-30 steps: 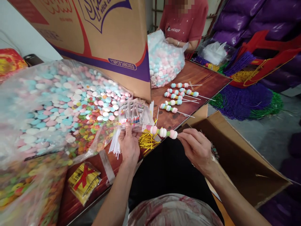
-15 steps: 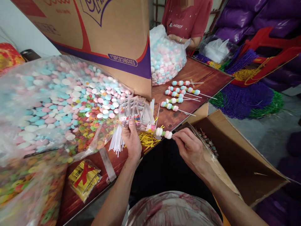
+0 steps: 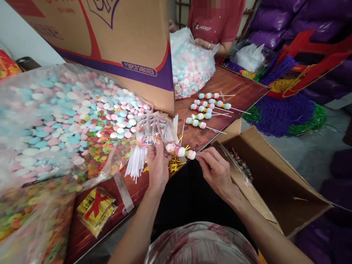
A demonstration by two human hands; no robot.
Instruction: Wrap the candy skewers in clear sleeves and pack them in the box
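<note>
A candy skewer of pink, white and green pieces lies level between my two hands, just above the table edge. My right hand is closed in a pinch at its right end, where the stick is mostly hidden by the fingers. On the left, a small clear printed wrapper covers the skewer's far end. My left hand grips this wrapper, its thumb pointing up. Below the hands lie gold twist ties, and white sticks fan out beside my left hand.
Several finished-looking skewers lie on the wooden table. Big bags of candy cover the left side beneath a tall carton. An open cardboard box stands at my right. Across the table is a person in a red shirt.
The skewer has moved left, and its left end has entered the wrapper further. My right hand has come left with it, closer to my left hand.
</note>
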